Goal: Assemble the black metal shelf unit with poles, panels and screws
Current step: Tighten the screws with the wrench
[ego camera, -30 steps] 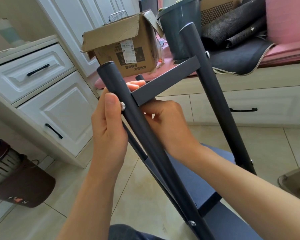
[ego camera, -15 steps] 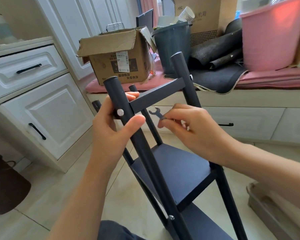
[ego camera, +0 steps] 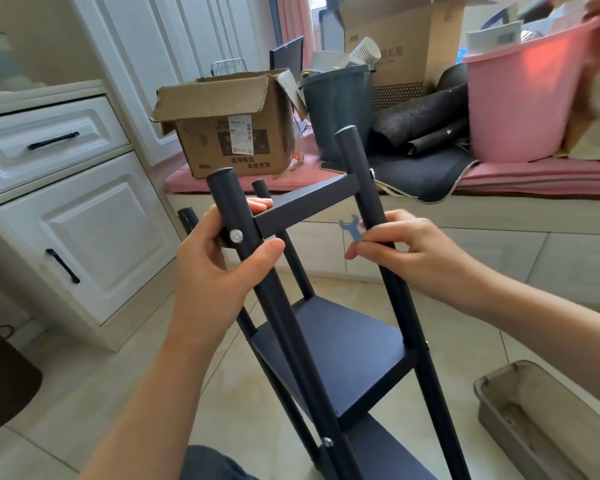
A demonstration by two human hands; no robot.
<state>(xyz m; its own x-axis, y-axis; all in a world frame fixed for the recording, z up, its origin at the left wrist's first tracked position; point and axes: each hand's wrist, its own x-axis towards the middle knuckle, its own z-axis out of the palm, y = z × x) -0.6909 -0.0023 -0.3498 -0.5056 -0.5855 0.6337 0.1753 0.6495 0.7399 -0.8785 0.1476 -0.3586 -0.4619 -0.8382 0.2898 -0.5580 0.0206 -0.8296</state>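
Observation:
The black shelf unit (ego camera: 333, 344) leans toward me, poles up, with several panels fixed between them. My left hand (ego camera: 222, 268) grips the near left pole (ego camera: 243, 237) just below its top, thumb across the front under a silver screw (ego camera: 236, 235) where the top panel (ego camera: 305, 206) joins. My right hand (ego camera: 406, 247) pinches a small flat wrench (ego camera: 351, 230) beside the near right pole (ego camera: 371, 202), below the top panel's right end. A second screw (ego camera: 327, 442) shows lower on the left pole.
An open cardboard box (ego camera: 229, 129), a dark bin (ego camera: 340, 112) and a pink tub (ego camera: 523, 98) sit on the pink-cushioned bench behind. White drawers (ego camera: 49, 143) stand at left. A metal tray (ego camera: 534, 420) lies on the tiled floor at right.
My right hand came out from behind the left pole with the wrench and moved right to the near right pole. The view pulled back and the shelf tilted more upright.

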